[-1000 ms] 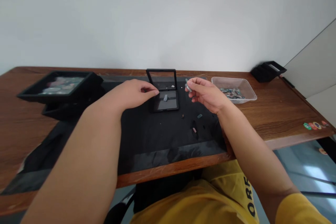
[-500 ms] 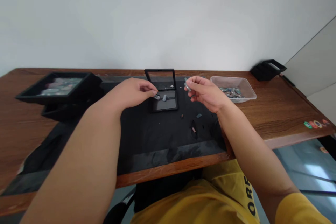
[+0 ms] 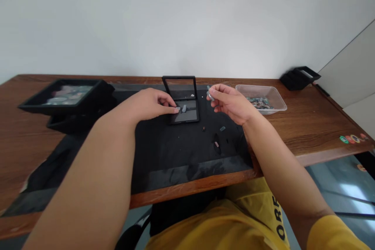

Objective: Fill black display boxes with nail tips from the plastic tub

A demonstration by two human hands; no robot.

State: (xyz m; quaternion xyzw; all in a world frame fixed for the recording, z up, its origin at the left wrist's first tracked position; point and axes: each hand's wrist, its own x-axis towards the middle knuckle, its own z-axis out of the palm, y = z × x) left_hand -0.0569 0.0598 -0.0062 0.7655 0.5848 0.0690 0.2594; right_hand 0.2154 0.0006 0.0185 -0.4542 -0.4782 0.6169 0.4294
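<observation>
On the counter I have stacked black trays (image 3: 98,93) left, a clear tub (image 3: 277,99) right; my left hand (image 3: 150,103) pinches a pale piece (image 3: 178,108) at the open case (image 3: 190,115), my right hand (image 3: 230,102) clasps small pieces (image 3: 209,94).

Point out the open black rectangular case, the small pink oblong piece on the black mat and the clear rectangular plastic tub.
Open black rectangular case (image 3: 189,115), head view: lower panel.
Small pink oblong piece (image 3: 216,144), head view: its middle.
Clear rectangular plastic tub (image 3: 261,91), head view: back inner wall.
</observation>
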